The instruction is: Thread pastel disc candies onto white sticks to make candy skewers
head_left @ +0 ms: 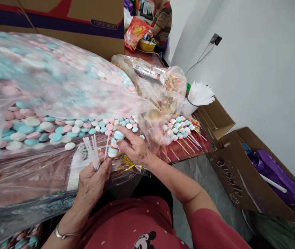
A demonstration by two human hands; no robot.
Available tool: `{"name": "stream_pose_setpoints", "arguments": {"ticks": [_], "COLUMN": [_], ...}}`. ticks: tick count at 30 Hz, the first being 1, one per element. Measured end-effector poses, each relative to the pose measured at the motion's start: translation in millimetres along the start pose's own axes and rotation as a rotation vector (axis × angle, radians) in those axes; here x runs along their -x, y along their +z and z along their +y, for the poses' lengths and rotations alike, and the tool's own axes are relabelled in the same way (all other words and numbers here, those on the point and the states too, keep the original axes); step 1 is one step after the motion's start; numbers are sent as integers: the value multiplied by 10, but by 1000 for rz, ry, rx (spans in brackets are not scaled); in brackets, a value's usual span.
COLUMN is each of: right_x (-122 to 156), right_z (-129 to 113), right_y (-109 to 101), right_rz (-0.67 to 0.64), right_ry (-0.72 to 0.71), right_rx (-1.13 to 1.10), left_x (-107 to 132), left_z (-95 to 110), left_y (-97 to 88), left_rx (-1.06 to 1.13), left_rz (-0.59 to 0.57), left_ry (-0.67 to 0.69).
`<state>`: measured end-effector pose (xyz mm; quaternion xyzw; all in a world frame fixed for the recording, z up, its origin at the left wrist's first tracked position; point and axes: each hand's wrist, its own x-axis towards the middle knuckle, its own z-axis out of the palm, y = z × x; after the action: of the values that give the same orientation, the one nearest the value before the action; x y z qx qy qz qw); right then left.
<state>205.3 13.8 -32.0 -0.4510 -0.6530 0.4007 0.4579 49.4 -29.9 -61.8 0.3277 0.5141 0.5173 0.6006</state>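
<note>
My left hand point(95, 174) is closed around a bundle of thin white sticks point(91, 152) that point upward. One stick point(107, 147) stands apart from the bundle, its tip at a pink disc-shaped candy point(109, 127). Beside it, my right hand point(133, 147) grips a short stack of blue, white and pink candies point(114, 145) between thumb and fingers. Whether a stick runs through that stack I cannot tell. Behind both hands, a large clear plastic bag point(59, 83) spills loose candies point(56, 136) of the same colours over the table.
Finished candy skewers point(181, 128) lie on the table point(173, 152) at the right. Behind them stand a cup of white paper sticks point(190, 107) and bagged sweets point(173, 83). Cardboard boxes point(230, 173) are on the right; another person point(164, 24) sits at the back.
</note>
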Motion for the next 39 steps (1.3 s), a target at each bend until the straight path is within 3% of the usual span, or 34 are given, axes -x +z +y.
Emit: {"name": "stream_pose_setpoints", "arguments": {"ticks": [3,6,8,10,12,15,18,20,24,27,32,37,39], "right_x": [9,58,135,240,341,406,357,297,224,244,388,496,459], "right_z": [-35,-141,-283,-453,-585,-589,-359,-151,167,242,51,-229,-258], "right_y": [124,161,36,-244,-655,-1349,-1846,-1984,-1997,-2013,-1913,-1505,-1464], "right_rz": [105,240,287,307,420,607,486,348,168,250,534,459,455], "right_ry": [126,175,138,58,-59,-112,8,50,1,-68,-206,-397,-416], "right_rx": [-363,-535,-544,-477,-235,387,904,1089,1246,1283,1166,1058,1044], "left_x": [-13,-10,-6,-2,0,-3,-11,-16,-22,-31,-47,-48,-38], "left_z": [-3,5,18,36,58,89,109,116,127,128,110,86,81], "left_y": [-25,-38,-28,-4,24,56,65,61,64,84,87,53,49], "left_rx": [-51,-53,-23,1,19,39,31,36,45,37,51,22,16], "left_rz": [-100,-120,-94,-68,-43,-33,-59,-85,-101,-78,-56,-74,-77], "left_ry": [25,24,27,37,40,26,16,17,16,18,52,10,-6]}}
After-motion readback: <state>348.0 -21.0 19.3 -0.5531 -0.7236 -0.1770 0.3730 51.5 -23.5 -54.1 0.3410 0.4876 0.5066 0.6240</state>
